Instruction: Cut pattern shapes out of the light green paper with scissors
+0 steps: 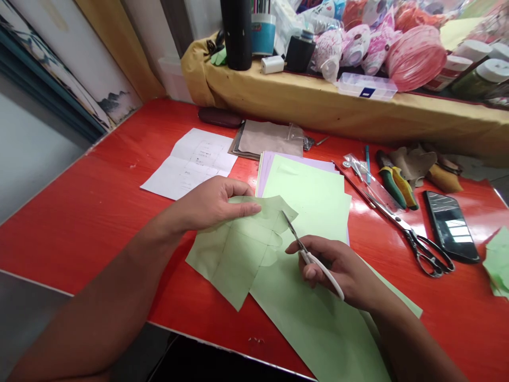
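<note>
Green paper piece (238, 254), cut to a stepped outline, lies near the middle of the red table (87, 239), overlapping a larger pale green sheet (314, 334). Left hand (210, 204): closed on the piece's far edge, thumb and fingers pinching it, palm turned down. Right hand (338, 270): clenched around white-handled scissors (318, 265), blades pointing far and left, tip at the piece's right edge (contact unclear from this angle).

Just beyond the hands, a stack of pale green and lilac sheets (298, 180). To the left of the stack, a printed white sheet (191, 164). On the right, steel shears with black handles (427, 255), pliers with green and yellow grips (392, 185) and a black phone (451, 225). Along the far edge, a yellow cloth-covered shelf (318, 106) carries a black flask (237, 32) and assorted packets.
</note>
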`<state>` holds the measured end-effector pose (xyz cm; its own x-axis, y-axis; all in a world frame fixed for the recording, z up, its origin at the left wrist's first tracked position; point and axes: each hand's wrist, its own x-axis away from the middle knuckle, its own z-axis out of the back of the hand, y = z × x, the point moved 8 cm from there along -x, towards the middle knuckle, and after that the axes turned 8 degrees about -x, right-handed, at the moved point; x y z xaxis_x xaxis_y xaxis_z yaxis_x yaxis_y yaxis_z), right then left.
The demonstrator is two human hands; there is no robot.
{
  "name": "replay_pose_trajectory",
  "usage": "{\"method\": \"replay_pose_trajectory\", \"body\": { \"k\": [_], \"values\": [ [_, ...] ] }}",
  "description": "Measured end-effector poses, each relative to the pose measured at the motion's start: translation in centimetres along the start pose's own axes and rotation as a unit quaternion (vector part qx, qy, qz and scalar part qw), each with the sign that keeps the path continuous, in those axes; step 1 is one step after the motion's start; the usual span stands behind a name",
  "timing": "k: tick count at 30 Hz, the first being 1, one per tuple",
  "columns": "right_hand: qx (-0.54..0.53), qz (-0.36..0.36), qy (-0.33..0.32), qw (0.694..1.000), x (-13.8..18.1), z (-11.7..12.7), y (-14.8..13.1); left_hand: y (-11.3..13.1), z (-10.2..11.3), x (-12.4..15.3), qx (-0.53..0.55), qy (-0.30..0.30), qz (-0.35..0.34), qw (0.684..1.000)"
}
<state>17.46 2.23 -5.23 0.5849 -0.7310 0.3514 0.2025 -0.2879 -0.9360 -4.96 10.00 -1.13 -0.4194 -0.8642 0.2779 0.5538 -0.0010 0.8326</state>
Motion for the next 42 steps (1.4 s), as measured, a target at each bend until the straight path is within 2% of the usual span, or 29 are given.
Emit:
{"method": "replay_pose_trajectory", "body": {
  "k": [42],
  "values": [
    [0.016,-0.006,0.004,1.0,0.17,0.0,-0.23,-0.47,-0.09,0.09,-0.002,-0.014,0.017,1.0]
  ]
}}
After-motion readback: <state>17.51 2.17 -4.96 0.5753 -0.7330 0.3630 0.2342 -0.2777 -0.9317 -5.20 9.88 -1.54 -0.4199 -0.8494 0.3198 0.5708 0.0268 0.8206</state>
